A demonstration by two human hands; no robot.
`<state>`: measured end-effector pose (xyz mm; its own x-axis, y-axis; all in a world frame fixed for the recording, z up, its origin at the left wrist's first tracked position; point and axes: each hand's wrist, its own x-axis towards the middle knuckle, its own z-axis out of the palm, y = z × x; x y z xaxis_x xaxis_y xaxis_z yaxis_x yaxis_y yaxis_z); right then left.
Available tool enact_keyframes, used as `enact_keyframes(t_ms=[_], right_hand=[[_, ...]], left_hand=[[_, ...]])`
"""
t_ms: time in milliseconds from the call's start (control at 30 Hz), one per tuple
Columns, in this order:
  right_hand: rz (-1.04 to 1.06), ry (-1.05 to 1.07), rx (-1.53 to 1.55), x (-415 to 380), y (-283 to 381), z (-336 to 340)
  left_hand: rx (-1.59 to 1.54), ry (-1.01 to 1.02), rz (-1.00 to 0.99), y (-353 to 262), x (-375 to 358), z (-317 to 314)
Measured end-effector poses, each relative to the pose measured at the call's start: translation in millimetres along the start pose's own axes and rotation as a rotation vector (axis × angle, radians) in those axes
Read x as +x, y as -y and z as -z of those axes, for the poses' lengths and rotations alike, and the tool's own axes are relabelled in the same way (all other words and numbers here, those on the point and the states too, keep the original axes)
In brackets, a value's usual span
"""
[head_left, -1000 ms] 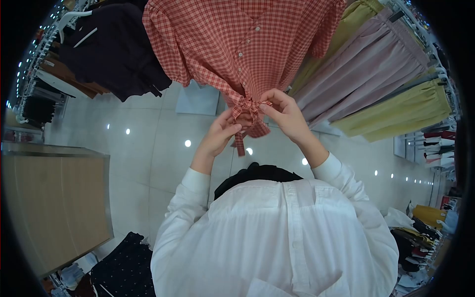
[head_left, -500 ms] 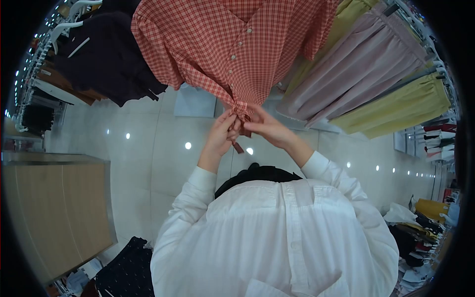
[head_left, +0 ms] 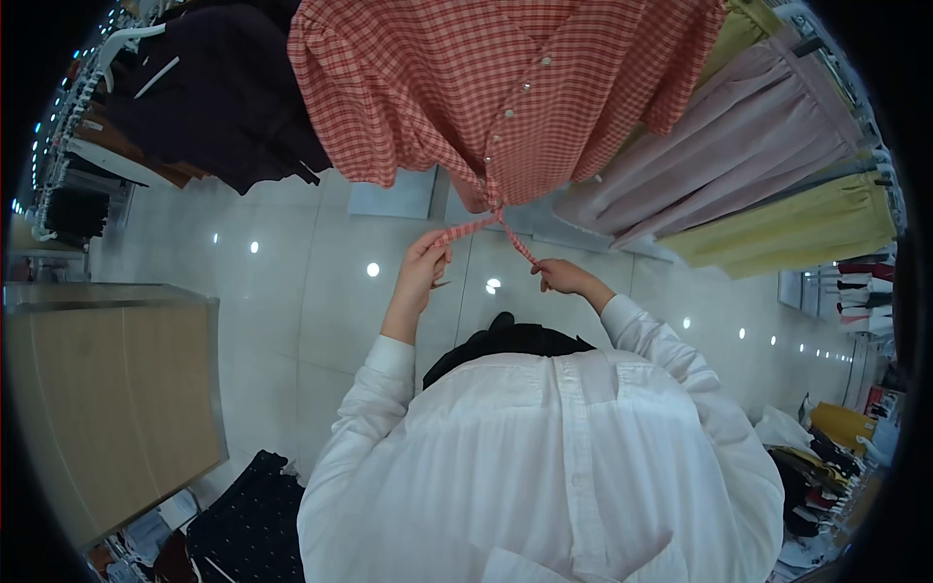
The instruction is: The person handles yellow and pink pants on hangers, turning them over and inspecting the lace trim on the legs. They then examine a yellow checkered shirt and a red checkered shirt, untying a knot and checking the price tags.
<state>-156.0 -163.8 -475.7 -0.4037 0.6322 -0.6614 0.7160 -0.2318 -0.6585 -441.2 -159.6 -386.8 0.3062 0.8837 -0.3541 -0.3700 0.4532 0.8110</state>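
A red checked shirt [head_left: 466, 87] with small white buttons hangs in front of me, and its front hem gathers into a knot [head_left: 498, 212] with two fabric ties. My left hand [head_left: 421, 272] is closed on the left tie [head_left: 468, 229], which stretches out from the knot. Between the fingers of my right hand [head_left: 566, 277] is pinched the end of the right tie [head_left: 518, 245]. Both ties look taut, spreading apart below the knot. The shirt's upper part lies beyond the top of the view.
Dark clothing [head_left: 209, 97] hangs on a rack at left, and pink trousers [head_left: 700, 136] and a yellow garment [head_left: 787, 228] hang at right. A wooden-topped counter [head_left: 107, 408] stands at lower left. Pale tiled floor [head_left: 340, 311] lies below. More clothes are at lower right.
My hands were together at the knot; now they are apart, each drawing one tie outward and down. The shirt appears slightly further right in view.
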Motion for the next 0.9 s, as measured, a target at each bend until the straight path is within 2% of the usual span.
enact_keyframes(t_ms=[67,100,167,300,367,400,467,500,567,633,700,733,800,833,900], right_hand=[[0.157,-0.111,-0.114,-1,-2,6],[0.155,-0.111,-0.114,-2,5,9],[0.339,-0.155,-0.055,-1,25,11],[0.336,-0.053,-0.094,-6,53,6],[0.408,0.053,-0.315,-10,48,-2],[0.406,0.054,-0.317,-18,54,-3],[0.441,0.104,-0.086,-32,63,-1],[0.389,0.137,-0.082,-33,62,1],[0.363,0.137,-0.158,-33,59,5],[0.346,0.135,-0.235,-34,47,8],[0.617,-0.390,-0.260,-37,38,10],[0.632,-0.384,-0.258,-30,42,16],[0.459,-0.328,0.041,-31,72,46],[0.520,-0.320,0.212,-20,80,52],[0.546,-0.300,0.277,-15,103,68]], left_hand=[[0.435,0.037,-0.093,6,5,-1],[0.434,0.039,-0.092,6,5,-2],[0.688,0.387,-0.223,3,7,-3],[0.785,0.372,-0.313,9,33,-5],[0.640,-0.129,-0.286,29,63,0],[0.637,-0.128,-0.286,25,71,-8],[0.382,-0.249,-0.453,19,82,-25],[0.380,-0.254,-0.451,17,82,-30],[-0.001,-0.125,-0.272,10,82,-40],[-0.026,-0.164,-0.295,6,80,-52],[-0.045,-0.212,-0.321,8,75,-59],[-0.040,-0.255,-0.315,4,74,-57],[-0.032,-0.310,-0.324,0,69,-61],[0.056,-0.333,-0.363,-3,65,-61],[0.152,-0.363,-0.397,-5,61,-66]])
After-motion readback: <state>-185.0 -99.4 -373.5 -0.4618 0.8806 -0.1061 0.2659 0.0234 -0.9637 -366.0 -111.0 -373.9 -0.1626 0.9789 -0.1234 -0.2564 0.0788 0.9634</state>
